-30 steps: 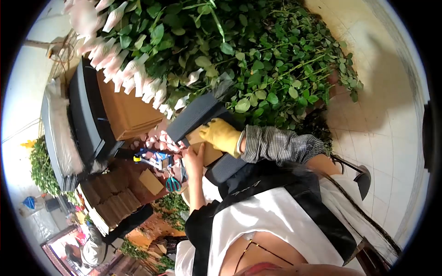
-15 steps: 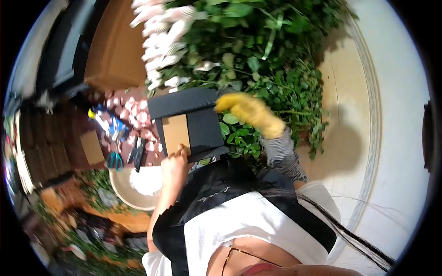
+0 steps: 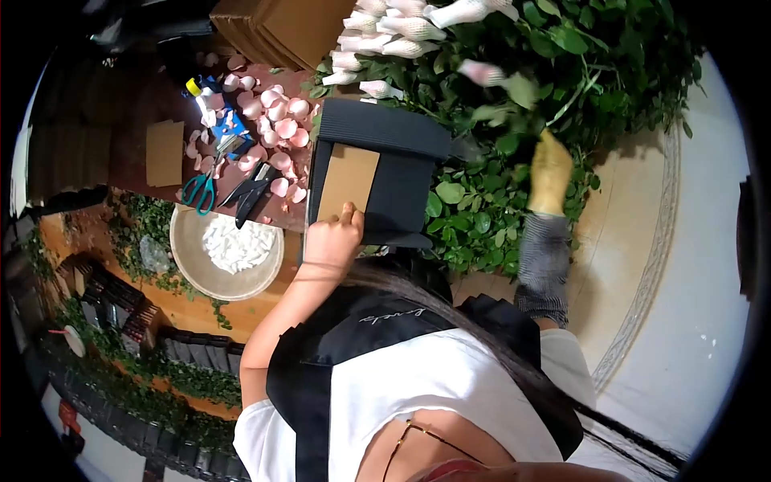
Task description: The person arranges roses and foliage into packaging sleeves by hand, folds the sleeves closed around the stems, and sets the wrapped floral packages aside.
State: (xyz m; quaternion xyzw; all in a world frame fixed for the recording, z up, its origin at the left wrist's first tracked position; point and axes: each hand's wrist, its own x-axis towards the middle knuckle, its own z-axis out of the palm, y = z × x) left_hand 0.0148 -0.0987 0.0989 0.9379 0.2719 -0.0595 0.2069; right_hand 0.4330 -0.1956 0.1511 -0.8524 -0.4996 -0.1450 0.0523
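My left hand, bare, presses the near end of a brown cardboard piece, its fingers curled against it. The cardboard lies on a sheet of black corrugated paper, folded along its far side. My right hand, in a yellow glove, is raised over the greenery with its fingers closed. From it a leafy rose stretches up and left, its pale pink head in a white net sleeve and blurred by motion. The stem inside the glove is hard to see.
Netted roses are heaped beyond the paper. Loose pink petals, teal-handled scissors and a black stapler lie to the left. A bowl of white pieces stands nearer me. Cardboard sheets are stacked at the back.
My gloved hand has moved right, away from the paper's edge, and a rose now shows at its fingers. My left hand stays on the cardboard. The whole view has shifted.
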